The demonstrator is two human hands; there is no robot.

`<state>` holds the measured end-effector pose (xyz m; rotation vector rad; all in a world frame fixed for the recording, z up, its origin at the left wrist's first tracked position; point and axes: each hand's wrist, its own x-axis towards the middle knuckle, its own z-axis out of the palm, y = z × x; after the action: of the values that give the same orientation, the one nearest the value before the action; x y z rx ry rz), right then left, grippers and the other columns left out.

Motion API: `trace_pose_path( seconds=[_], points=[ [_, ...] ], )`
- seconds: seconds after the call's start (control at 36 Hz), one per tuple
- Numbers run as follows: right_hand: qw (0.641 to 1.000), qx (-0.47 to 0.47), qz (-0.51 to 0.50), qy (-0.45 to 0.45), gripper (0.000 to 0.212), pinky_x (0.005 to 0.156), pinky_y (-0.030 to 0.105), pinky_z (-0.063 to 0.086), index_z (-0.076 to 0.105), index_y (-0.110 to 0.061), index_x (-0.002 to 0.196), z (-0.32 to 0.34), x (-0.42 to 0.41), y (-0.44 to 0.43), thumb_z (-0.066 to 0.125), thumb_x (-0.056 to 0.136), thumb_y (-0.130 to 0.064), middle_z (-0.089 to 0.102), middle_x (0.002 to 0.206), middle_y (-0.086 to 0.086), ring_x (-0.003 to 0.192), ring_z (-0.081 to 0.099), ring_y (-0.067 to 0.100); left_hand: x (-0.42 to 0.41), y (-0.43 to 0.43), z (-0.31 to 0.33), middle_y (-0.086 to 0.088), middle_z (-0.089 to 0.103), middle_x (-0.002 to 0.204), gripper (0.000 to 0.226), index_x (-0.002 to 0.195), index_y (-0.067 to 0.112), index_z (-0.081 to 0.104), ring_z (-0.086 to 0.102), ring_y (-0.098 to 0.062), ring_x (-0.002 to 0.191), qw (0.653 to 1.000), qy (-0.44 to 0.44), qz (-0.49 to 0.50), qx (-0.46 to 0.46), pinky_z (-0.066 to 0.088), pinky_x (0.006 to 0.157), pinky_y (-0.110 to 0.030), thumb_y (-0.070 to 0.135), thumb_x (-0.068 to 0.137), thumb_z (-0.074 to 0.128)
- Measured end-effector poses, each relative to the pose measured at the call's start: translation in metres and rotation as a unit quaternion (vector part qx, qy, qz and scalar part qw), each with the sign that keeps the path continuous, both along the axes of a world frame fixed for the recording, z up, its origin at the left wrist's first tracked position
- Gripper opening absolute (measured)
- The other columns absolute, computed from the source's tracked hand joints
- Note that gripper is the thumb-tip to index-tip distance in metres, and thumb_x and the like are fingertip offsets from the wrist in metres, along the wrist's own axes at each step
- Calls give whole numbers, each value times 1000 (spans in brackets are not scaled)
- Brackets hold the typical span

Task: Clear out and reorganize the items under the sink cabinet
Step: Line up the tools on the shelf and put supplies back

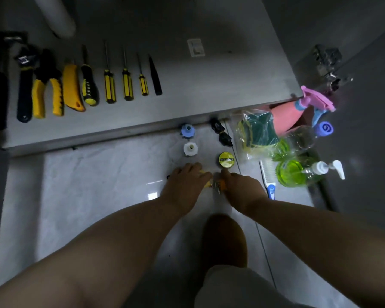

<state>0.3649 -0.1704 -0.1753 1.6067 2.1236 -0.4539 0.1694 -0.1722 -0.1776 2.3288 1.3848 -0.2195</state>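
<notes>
On the grey floor tile, my left hand (187,183) covers a small yellow object (207,185), fingers curled over it. My right hand (240,185) is beside it, index finger stretched forward, over a small orange and metal piece (218,185). Just beyond the hands lie a round yellow tin (226,160), a white plastic fitting (189,149), a blue plastic fitting (187,130) and a black bundle (221,131). The cabinet floor (187,85) holds a row of tools: pliers (47,90), a yellow utility knife (72,88) and several screwdrivers (109,85).
At the right stand a pink spray bottle (298,110), a bag of green sponges (259,134), a green soap pump bottle (298,172), a blue-handled brush (269,174) and a blue cap (325,128). A white drain pipe (56,14) hangs at the back left. My knee is at the bottom.
</notes>
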Motion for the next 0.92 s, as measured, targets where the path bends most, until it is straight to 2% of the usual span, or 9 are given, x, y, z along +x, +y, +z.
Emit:
trace_pose_path(
  seconds=[0.08, 0.17, 0.25, 0.33, 0.47, 0.61, 0.72, 0.81, 0.92],
  points=[
    [1000, -7, 12, 6, 56, 71, 38, 50, 34, -18, 145, 3, -3, 5, 57, 94, -20, 63, 116, 8, 98, 67, 30, -7, -4, -4, -8, 33, 147, 77, 147, 28, 36, 36, -31, 132, 1000, -2, -4, -5, 45, 100, -43, 9, 81, 70],
    [999, -30, 10, 39, 36, 82, 39, 56, 51, -21, 132, 7, -2, 9, 56, 96, -25, 57, 121, 6, 104, 64, 26, -17, -3, -3, -4, 37, 136, 68, 140, 28, 41, 37, -28, 124, 997, -46, 1, -64, 47, 82, -37, 11, 81, 69],
    [993, -48, 26, 101, 30, 84, 35, 54, 59, -25, 125, 9, 2, 8, 57, 96, -31, 50, 122, 2, 110, 55, 20, -33, 9, 10, 0, 43, 125, 63, 133, 27, 48, 43, -22, 112, 980, -123, 26, -152, 50, 86, -41, 20, 78, 76],
    [977, -59, -16, 204, 25, 86, 38, 54, 62, -29, 116, 18, 0, 9, 64, 92, -32, 56, 116, -4, 106, 58, 15, -51, 26, 34, 3, 45, 123, 62, 132, 29, 48, 50, -21, 106, 975, -142, 37, -166, 52, 89, -42, 25, 77, 77],
    [912, -146, -142, 356, 15, 57, 32, 59, 59, -16, 90, 56, -24, 33, 73, 87, -11, 68, 82, 5, 70, 71, 18, -90, 55, 92, 11, 47, 121, 62, 130, 44, 46, 54, -12, 105, 974, -165, 70, -140, 49, 89, -27, 39, 76, 78],
    [880, -79, -192, 426, 10, 48, 24, 48, 63, -6, 83, 106, -60, 83, 70, 90, -5, 61, 62, 4, 53, 60, 15, -130, 88, 146, 14, 51, 115, 53, 120, 45, 54, 54, -2, 103, 959, -242, 141, -51, 48, 89, -22, 38, 75, 80],
    [853, -22, -262, 450, 7, 47, 19, 40, 69, -4, 87, 132, -91, 132, 69, 92, -9, 54, 59, -1, 48, 47, 8, -162, 111, 157, 12, 53, 117, 54, 121, 46, 59, 55, 2, 105, 919, -323, 225, 2, 45, 94, -19, 35, 75, 84],
    [823, -14, -318, 471, 14, 56, 26, 45, 69, 3, 103, 142, -114, 167, 60, 98, -5, 60, 70, 10, 57, 51, 17, -179, 124, 153, 6, 55, 118, 55, 121, 45, 64, 60, -3, 105, 886, -370, 276, 39, 48, 97, -22, 27, 75, 87],
    [783, -5, -381, 492, 15, 52, 21, 53, 65, 7, 108, 146, -142, 205, 54, 100, 0, 63, 84, 21, 60, 58, 18, -198, 135, 145, 12, 55, 120, 63, 124, 49, 62, 61, -3, 107, 856, -395, 331, 33, 52, 96, -22, 24, 73, 89]
  ],
)
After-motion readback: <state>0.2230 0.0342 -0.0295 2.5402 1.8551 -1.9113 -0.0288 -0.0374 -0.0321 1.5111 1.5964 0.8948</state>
